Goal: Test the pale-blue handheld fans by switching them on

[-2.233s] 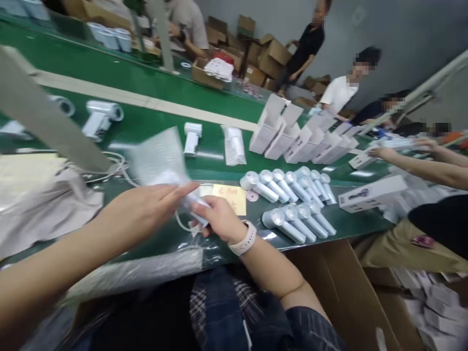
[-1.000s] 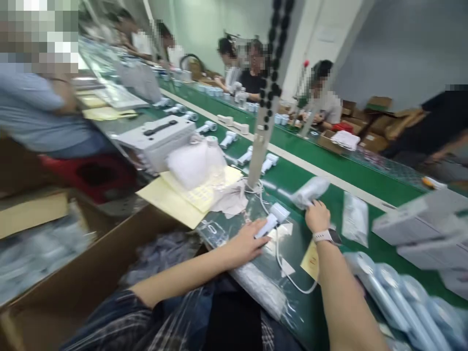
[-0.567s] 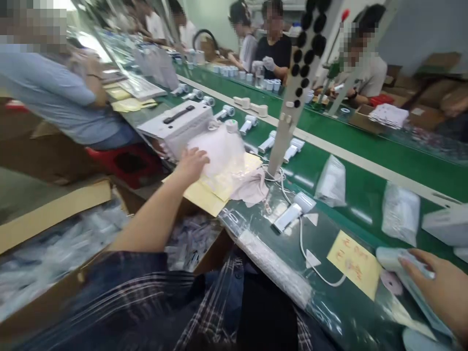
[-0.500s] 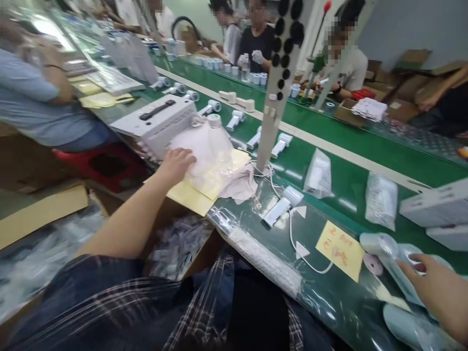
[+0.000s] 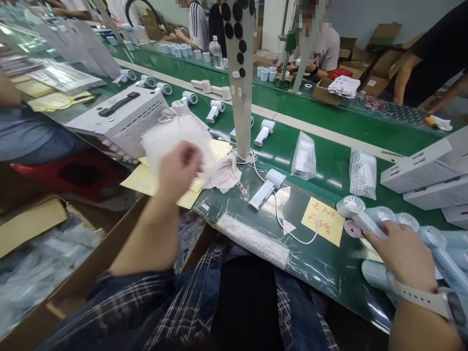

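My right hand (image 5: 405,253), with a watch on its wrist, has its fingers around the handle of a light-blue device with a round grilled head (image 5: 350,206). Several similar devices (image 5: 407,222) lie around that hand. My left hand (image 5: 183,165) is smeared by motion, in front of a clear plastic bag (image 5: 157,139) and a white-capped bottle (image 5: 181,108); its fingers look bent, but their grip is unclear. A pale cloth (image 5: 224,173) and yellow sheets (image 5: 141,180) lie beneath and beside it. Between my hands, another device (image 5: 267,189) rests by a white cable (image 5: 280,214).
A metal post (image 5: 241,97) rises from the bench. Several devices and bubble-wrapped ones (image 5: 304,156) sit on the green belt (image 5: 329,124). White boxes (image 5: 420,170) stand right, a white case (image 5: 117,114) left. A yellow note (image 5: 321,222) lies ahead. Co-workers sit across and at left.
My left hand has lifted off the bag's side and moved right, in front of it. My right hand has closed around a device's handle. The view has shifted right.
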### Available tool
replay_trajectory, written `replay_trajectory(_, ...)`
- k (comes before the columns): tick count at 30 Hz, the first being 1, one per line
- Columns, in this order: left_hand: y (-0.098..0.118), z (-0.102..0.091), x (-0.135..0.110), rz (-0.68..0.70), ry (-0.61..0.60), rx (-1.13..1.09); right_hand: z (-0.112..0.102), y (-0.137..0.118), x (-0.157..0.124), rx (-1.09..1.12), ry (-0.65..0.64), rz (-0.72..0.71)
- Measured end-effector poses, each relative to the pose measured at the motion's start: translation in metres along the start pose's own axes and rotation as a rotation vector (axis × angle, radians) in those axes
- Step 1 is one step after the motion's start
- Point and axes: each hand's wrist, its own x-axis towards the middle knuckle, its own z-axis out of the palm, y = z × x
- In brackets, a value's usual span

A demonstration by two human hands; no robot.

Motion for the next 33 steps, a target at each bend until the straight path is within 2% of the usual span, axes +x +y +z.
replay_trajectory(2, 0.034, 0.053, -0.020, 0.083, -0.191, -0.009, -0.013, -0.019, -0.011, 0.155, 0.110, 0.015)
replay_trajectory(3, 0.047, 0.080, -0.027, 0.154, -0.412, 0.000, -0.018, -0.032, -0.018, 0.241, 0.160, 0.042)
replay_trajectory(5, 0.059, 0.122, -0.034, 0.183, -0.584, -0.025, -0.021, -0.067, -0.035, 0.452, 0.193, 0.103)
replay_trajectory(7, 0.059, 0.147, -0.035, 0.179, -0.679, -0.056, -0.013, -0.107, -0.049, 0.727, 0.108, 0.096)
replay_trajectory(9, 0.050, 0.156, -0.031, 0.158, -0.728, -0.091, 0.005, -0.146, -0.056, 0.855, -0.014, -0.031)
replay_trajectory(11, 0.039, 0.155, -0.025, 0.121, -0.745, -0.133, 0.025, -0.175, -0.054, 0.843, -0.072, -0.143)
replay_trajectory(13, 0.030, 0.151, -0.019, 0.071, -0.733, -0.177, 0.040, -0.190, -0.048, 0.801, -0.099, -0.192)
replay_trajectory(15, 0.027, 0.145, -0.017, 0.018, -0.697, -0.211, 0.047, -0.195, -0.043, 0.773, -0.121, -0.202)
replay_trajectory(17, 0.032, 0.135, -0.021, 0.028, -0.653, -0.237, 0.044, -0.194, -0.043, 0.694, -0.114, -0.224)
replay_trajectory(19, 0.043, 0.120, -0.028, 0.195, -0.616, -0.182, 0.034, -0.192, -0.047, 0.494, -0.018, -0.294)
replay_trajectory(22, 0.061, 0.091, -0.037, 0.580, -0.582, 0.109, 0.011, -0.190, -0.055, 0.153, 0.224, -0.471)
replay_trajectory(23, 0.066, 0.081, -0.038, 0.658, -0.567, 0.207, 0.003, -0.191, -0.058, 0.109, 0.297, -0.520)
replay_trajectory(25, 0.072, 0.066, -0.035, 0.715, -0.524, 0.308, -0.010, -0.196, -0.061, 0.092, 0.398, -0.546)
replay_trajectory(26, 0.074, 0.061, -0.032, 0.720, -0.507, 0.320, -0.015, -0.200, -0.061, 0.103, 0.409, -0.545)
replay_trajectory(28, 0.076, 0.059, -0.026, 0.762, -0.524, 0.328, -0.021, -0.208, -0.059, 0.170, 0.321, -0.561)
replay_trajectory(30, 0.078, 0.061, -0.024, 0.865, -0.586, 0.336, -0.026, -0.211, -0.051, 0.321, 0.134, -0.552)
replay_trajectory(31, 0.079, 0.061, -0.025, 0.923, -0.608, 0.343, -0.030, -0.211, -0.046, 0.439, 0.051, -0.495)
replay_trajectory(33, 0.084, 0.059, -0.028, 0.990, -0.597, 0.339, -0.040, -0.208, -0.039, 0.746, -0.121, -0.294)
